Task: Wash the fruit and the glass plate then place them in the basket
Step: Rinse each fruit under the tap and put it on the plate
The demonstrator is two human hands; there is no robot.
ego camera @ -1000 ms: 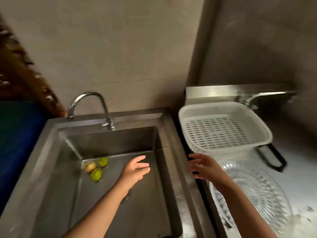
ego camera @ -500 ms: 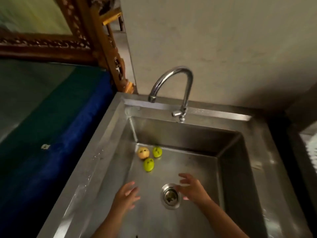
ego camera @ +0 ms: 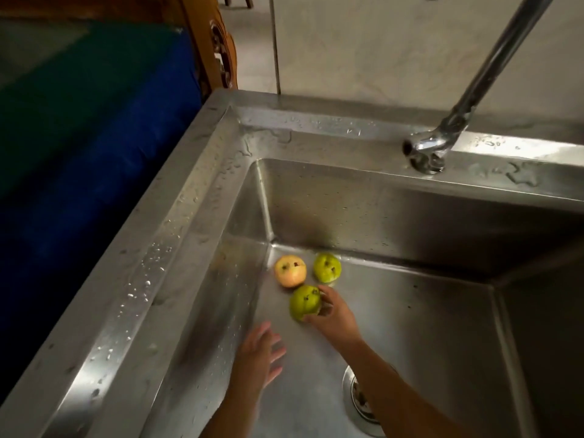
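Three small fruits lie in the far left corner of the steel sink (ego camera: 196, 235). A yellow-orange fruit (ego camera: 290, 270) and a green fruit (ego camera: 327, 267) rest side by side against the back wall. My right hand (ego camera: 333, 314) wraps its fingers around the nearer green fruit (ego camera: 304, 302) on the sink floor. My left hand (ego camera: 259, 355) hovers just below and left of it, fingers spread, holding nothing. The glass plate and the basket are out of view.
The tap (ego camera: 442, 134) rises from the wet back rim at the right, with no water running. The drain (ego camera: 360, 399) sits under my right forearm. A blue and green cloth surface (ego camera: 79, 137) and carved wood (ego camera: 221, 55) lie left of the sink.
The view has swung left and down from the basket and plate to the sink. Both hands reached forward toward the fruits, and my right hand has closed around the nearer green one.
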